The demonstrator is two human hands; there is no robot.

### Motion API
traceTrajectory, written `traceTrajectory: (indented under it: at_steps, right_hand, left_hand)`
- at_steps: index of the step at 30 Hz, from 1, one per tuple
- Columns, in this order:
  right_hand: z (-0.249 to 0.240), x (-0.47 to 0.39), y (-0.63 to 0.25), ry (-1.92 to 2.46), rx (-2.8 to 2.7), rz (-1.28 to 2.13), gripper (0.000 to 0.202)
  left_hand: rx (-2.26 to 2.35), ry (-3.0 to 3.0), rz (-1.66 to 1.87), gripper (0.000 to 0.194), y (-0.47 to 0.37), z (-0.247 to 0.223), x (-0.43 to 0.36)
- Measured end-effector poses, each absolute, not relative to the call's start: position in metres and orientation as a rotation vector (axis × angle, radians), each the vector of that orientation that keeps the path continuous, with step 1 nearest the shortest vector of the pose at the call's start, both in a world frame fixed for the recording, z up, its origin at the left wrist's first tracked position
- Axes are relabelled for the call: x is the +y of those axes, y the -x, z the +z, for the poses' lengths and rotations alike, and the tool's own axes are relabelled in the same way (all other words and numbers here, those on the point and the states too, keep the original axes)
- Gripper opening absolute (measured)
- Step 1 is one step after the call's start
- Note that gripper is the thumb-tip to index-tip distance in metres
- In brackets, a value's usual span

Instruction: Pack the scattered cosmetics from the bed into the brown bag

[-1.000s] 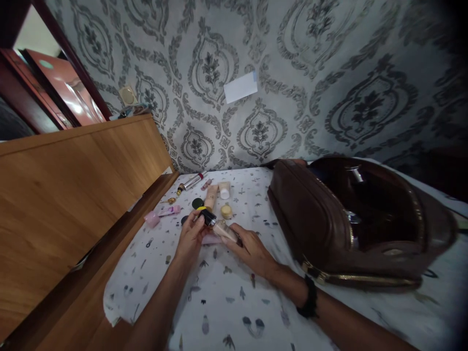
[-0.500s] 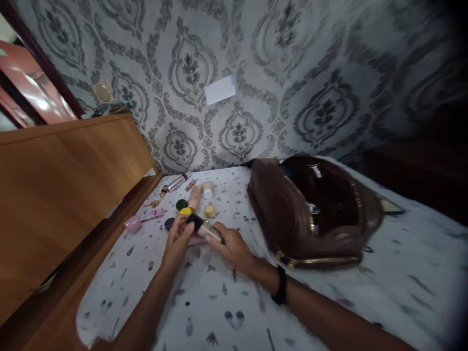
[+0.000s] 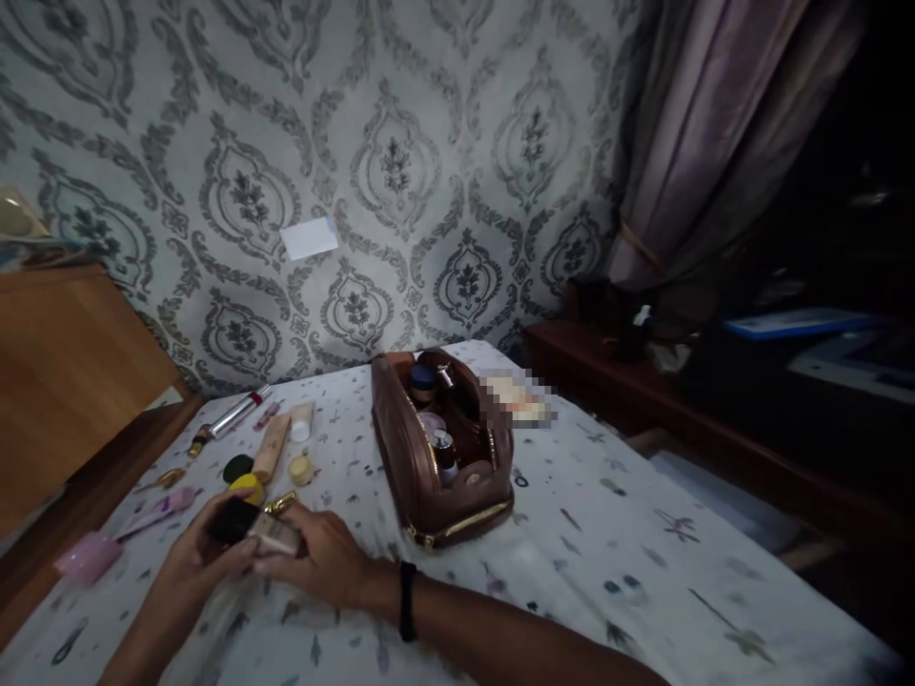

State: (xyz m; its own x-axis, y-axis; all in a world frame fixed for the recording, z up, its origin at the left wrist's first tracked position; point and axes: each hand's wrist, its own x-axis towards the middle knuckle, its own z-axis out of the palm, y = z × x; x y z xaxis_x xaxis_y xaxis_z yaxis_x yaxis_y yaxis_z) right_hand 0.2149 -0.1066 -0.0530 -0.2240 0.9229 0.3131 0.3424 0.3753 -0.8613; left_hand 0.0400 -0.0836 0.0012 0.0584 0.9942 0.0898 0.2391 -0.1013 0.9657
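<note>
Between my two hands is a small bottle of beige liquid foundation [image 3: 277,534] with a black cap, lying tilted just above the cloth. My left hand [image 3: 200,562] has its fingers closed round the black cap end. My right hand [image 3: 325,557], with a black band on the wrist, grips the beige body. Just past my right fingers shows a gold-coloured piece [image 3: 280,503], partly hidden. Close by are a yellow round lid [image 3: 247,489], a dark green round lid [image 3: 238,468], a small cream-coloured jar [image 3: 301,469] and a peach tube [image 3: 273,448].
An unzipped brown bag [image 3: 400,457] holding jars and bottles stands right of my hands. A white tube [image 3: 301,421], a silver tube [image 3: 235,416] and a pink item [image 3: 90,557] lie on the patterned cloth [image 3: 593,591]. A wooden panel [image 3: 71,353] borders the left.
My view has swung to the right, so the bag and my hands now appear further left. Both hands still hold the foundation bottle. The curtain and dark furniture have come into view.
</note>
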Motion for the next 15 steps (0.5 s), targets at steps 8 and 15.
traceTrajectory:
  at_steps: [8, 15]
  right_hand:
    - [-0.065, -0.120, -0.221, 1.131, -1.600, 1.140, 0.079]
    - [-0.074, -0.125, -0.223, 1.099, -1.839, 1.105, 0.036]
  left_hand:
    - [1.474, -1.676, 1.096, 0.062, -0.057, 0.066, -0.074]
    - [1.298, -1.572, 1.266, 0.072, -0.131, 0.106, -0.077]
